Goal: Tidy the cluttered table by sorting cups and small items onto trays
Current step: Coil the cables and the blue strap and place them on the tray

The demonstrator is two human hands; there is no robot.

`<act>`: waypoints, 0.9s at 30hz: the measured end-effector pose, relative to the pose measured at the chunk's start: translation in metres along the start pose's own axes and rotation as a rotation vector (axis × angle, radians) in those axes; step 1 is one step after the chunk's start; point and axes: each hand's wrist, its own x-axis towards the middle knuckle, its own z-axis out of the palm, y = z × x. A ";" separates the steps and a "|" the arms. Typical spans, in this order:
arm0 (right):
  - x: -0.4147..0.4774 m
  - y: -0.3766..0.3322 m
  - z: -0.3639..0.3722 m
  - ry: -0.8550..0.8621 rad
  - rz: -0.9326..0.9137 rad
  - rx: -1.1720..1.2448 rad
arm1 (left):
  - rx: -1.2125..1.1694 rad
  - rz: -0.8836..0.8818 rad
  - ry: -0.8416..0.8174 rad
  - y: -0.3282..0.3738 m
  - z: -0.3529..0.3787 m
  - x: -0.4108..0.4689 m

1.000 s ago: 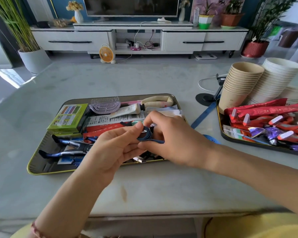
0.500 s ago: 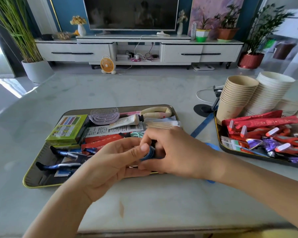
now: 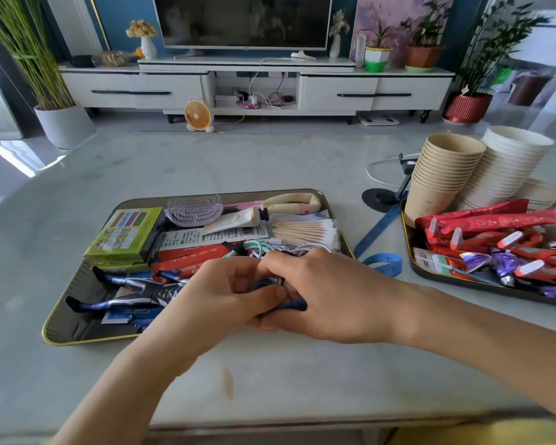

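While your left hand (image 3: 219,293) and right hand (image 3: 334,297) pinch the rolled blue tape measure (image 3: 291,305) over the near edge of the tray (image 3: 87,339), expect it to be light, limp and springy. Squeeze the coil's flat faces, or it may unwind toward its tail (image 3: 384,263) on the bench (image 3: 270,380).

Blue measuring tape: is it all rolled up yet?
Partly. The left hand and right hand pinch a coil; a loop and strip lie loose on the table.

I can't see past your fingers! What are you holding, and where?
The left hand and right hand pinch a blue measuring tape by its rolled-up end.
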 end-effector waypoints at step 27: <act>-0.002 0.000 -0.020 -0.131 0.036 0.454 | -0.228 -0.207 -0.137 -0.004 -0.030 0.008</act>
